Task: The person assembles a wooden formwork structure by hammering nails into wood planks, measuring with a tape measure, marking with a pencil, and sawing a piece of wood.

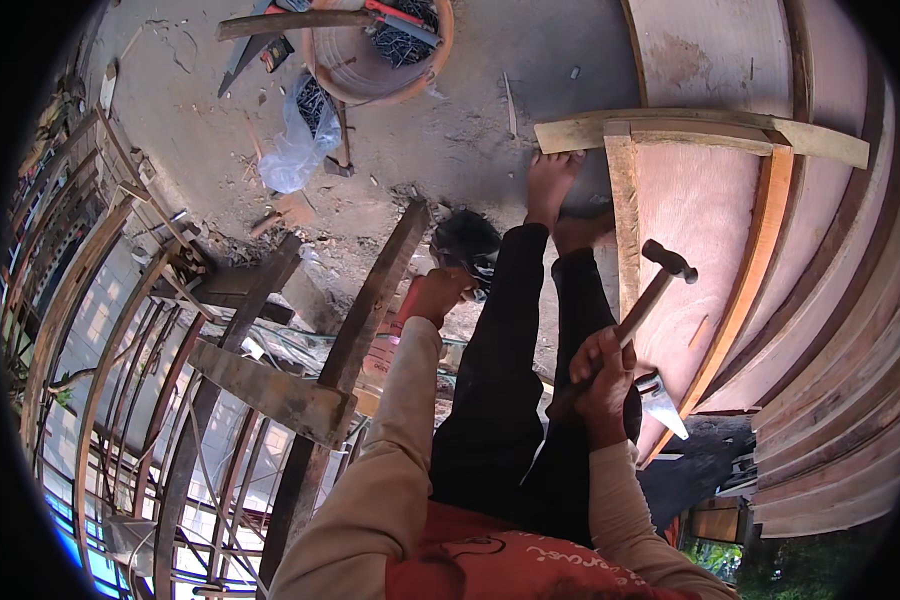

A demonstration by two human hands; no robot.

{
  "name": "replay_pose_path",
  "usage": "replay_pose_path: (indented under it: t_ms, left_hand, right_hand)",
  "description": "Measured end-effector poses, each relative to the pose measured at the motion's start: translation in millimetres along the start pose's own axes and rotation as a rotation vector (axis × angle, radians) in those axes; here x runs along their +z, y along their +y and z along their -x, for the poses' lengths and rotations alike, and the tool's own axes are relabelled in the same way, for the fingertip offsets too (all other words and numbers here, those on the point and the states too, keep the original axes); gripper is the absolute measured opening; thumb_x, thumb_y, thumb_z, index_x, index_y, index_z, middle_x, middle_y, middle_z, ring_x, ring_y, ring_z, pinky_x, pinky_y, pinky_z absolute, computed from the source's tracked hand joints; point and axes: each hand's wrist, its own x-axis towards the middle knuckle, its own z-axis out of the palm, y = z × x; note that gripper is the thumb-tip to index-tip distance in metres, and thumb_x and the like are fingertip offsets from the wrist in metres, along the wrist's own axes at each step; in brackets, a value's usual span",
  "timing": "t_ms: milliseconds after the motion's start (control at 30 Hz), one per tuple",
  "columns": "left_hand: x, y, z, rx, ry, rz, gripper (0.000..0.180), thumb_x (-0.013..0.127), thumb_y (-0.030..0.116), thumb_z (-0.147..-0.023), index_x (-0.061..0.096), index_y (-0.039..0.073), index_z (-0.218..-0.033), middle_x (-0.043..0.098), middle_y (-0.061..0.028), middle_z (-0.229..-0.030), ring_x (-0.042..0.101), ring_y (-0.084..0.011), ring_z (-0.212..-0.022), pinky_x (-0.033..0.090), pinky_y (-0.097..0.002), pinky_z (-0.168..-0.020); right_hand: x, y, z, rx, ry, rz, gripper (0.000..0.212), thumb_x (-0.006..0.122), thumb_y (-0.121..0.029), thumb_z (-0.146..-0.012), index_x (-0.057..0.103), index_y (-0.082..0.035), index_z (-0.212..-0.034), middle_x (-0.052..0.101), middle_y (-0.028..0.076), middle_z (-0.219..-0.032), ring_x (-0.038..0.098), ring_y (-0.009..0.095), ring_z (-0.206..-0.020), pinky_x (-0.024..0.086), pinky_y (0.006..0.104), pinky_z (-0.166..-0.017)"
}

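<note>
My right hand (605, 375) is wrapped round the handle of a hammer (650, 295), whose dark metal head points up and away from me above a plywood panel (695, 220) framed with wood strips. My left hand (440, 293) is closed beside a black bag-like bundle (466, 240), left of my legs. A small light bit shows at its fingertips, too small to name. Behind that hand lies a red package (382, 345), partly hidden by my forearm. Next to my right wrist is the shiny blade of a hand saw (662, 405), its other end hidden.
A clay-coloured tub (342, 75) with nails and tools stands at the far side, near a clear plastic bag (298, 150) of nails. Dark wooden beams (375, 290) run along my left, with a tapered flat blade (270, 388) across them. Curved boards (840, 400) line the right.
</note>
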Motion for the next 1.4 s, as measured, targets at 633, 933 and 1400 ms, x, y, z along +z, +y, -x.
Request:
replay_pose_path:
  t_ms: [633,933,1400]
  left_hand:
    - [101,-226,-202,-0.119,0.487,-0.305,0.037,0.058,0.033,-0.097,0.069,0.006,-0.120,0.069,-0.0120,-0.126,0.062,-0.0311,-0.118,0.047,-0.0429,-0.102]
    - [163,4,-244,0.638,0.654,-0.269,0.029,0.062,0.029,-0.095,0.073,0.009,-0.112,0.073,-0.0102,-0.112,0.066,-0.0320,-0.107,0.049,-0.0444,-0.095]
    - [180,115,-217,0.895,0.643,-0.581,0.025,0.062,0.025,-0.094,0.074,0.010,-0.110,0.074,-0.0089,-0.109,0.067,-0.0320,-0.104,0.049,-0.0450,-0.095]
  right_hand:
    - [39,0,-34,0.360,-0.124,0.393,0.021,0.060,-0.027,-0.105,0.049,-0.010,-0.097,0.048,0.001,-0.076,0.048,0.009,-0.053,0.043,0.0254,-0.046]
    - [40,-11,-43,0.426,-0.147,0.365,0.015,0.060,-0.020,-0.105,0.050,-0.010,-0.104,0.050,0.001,-0.078,0.049,0.008,-0.055,0.042,0.0252,-0.048]
    - [21,-6,-46,0.423,-0.108,0.199,0.019,0.064,-0.023,-0.103,0.050,-0.010,-0.105,0.052,0.001,-0.080,0.051,0.009,-0.057,0.043,0.0256,-0.048]
